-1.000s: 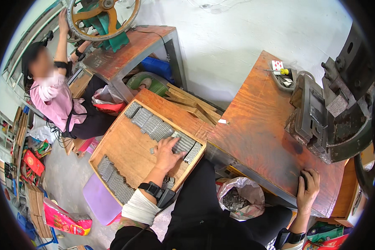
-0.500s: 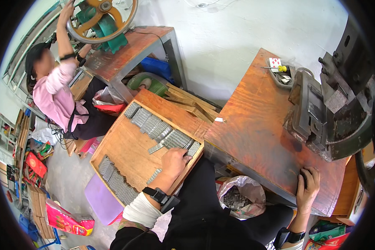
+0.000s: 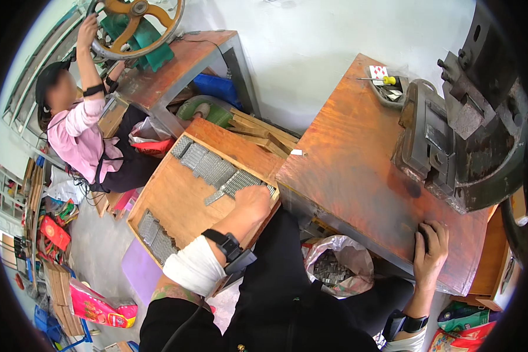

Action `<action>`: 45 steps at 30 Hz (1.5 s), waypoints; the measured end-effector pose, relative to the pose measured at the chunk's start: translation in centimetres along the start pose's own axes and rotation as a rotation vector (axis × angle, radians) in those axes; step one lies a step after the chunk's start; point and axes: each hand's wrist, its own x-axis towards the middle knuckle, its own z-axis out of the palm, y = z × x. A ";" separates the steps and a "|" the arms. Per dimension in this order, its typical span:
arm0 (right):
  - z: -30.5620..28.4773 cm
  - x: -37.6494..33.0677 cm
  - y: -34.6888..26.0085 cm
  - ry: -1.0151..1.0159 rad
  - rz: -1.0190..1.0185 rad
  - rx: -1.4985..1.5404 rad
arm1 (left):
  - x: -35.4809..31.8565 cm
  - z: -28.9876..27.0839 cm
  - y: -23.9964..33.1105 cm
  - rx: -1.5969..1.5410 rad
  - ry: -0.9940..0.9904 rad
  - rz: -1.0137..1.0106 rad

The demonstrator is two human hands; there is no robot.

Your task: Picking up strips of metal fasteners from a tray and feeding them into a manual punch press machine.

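Observation:
My left hand (image 3: 253, 202) is curled, back upward, at the near right end of a shallow wooden tray (image 3: 179, 196). Its fingers are mostly hidden; they lie against a row of small grey metal pieces (image 3: 214, 171) along the tray's far side. One short strip of these pieces (image 3: 215, 198) sticks out of line beside the hand. More metal pieces (image 3: 155, 237) stand along the tray's left side. On the front edge of the reddish wooden bench (image 3: 346, 158) rests my right hand (image 3: 433, 249), its fingers bent around something small and dark that I cannot make out.
A heavy dark press (image 3: 452, 141) stands on the bench at right, beside a plastic dish (image 3: 387, 94) with a yellow-handled screwdriver (image 3: 387, 80). Below the bench is a bag (image 3: 337, 264) of metal pieces. At left a person in pink (image 3: 82, 138) grips a large handwheel (image 3: 136, 29).
My left hand has shifted slightly up and right along the metal row, its forearm now covering more of the tray's near part. My right hand stays on the bench edge. The view has shifted slightly.

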 end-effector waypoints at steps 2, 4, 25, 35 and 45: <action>-0.1 0.0 0.1 0.009 -0.028 -0.026 | 0.3 -0.1 0.2 0.057 -0.039 0.021; -0.3 -0.2 0.2 0.009 -0.016 -0.005 | 0.4 -0.1 -0.1 0.048 -0.071 0.027; 0.1 -0.3 0.5 0.004 -0.047 -0.048 | -7.7 -0.2 -17.1 -0.595 -0.009 -0.221; 17.7 1.4 -21.2 -0.657 -0.770 0.796 | -11.4 4.3 -16.5 -0.351 0.127 -0.279; 27.4 1.3 -30.0 -1.218 -0.830 0.250 | -12.7 5.1 -18.2 -0.742 0.202 -0.275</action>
